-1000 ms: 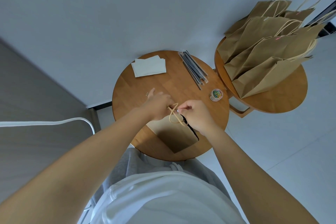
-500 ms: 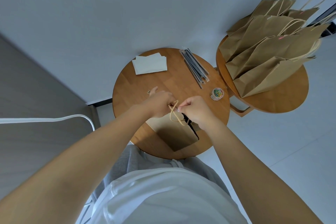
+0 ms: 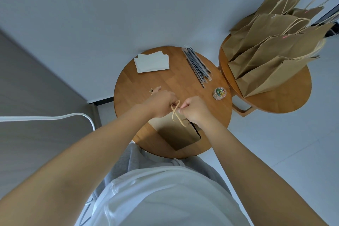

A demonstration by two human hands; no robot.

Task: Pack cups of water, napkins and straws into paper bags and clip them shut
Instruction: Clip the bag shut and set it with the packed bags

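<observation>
A brown paper bag stands upright on the near part of the round wooden table. My left hand and my right hand both grip its top edge, side by side, with the twisted paper handles looping between them. What my fingertips pinch at the bag's mouth is hidden. White napkins lie at the table's far left, wrapped straws at the far right, and a small tub of coloured paper clips sits to the right of my hands.
A second round table at the right carries several paper bags lying on their sides, some clipped. A white chair rail curves at my left. A small dark object peeks out beyond my left hand.
My hands have drawn slightly closer together at the bag's top. The bag itself has stayed in place.
</observation>
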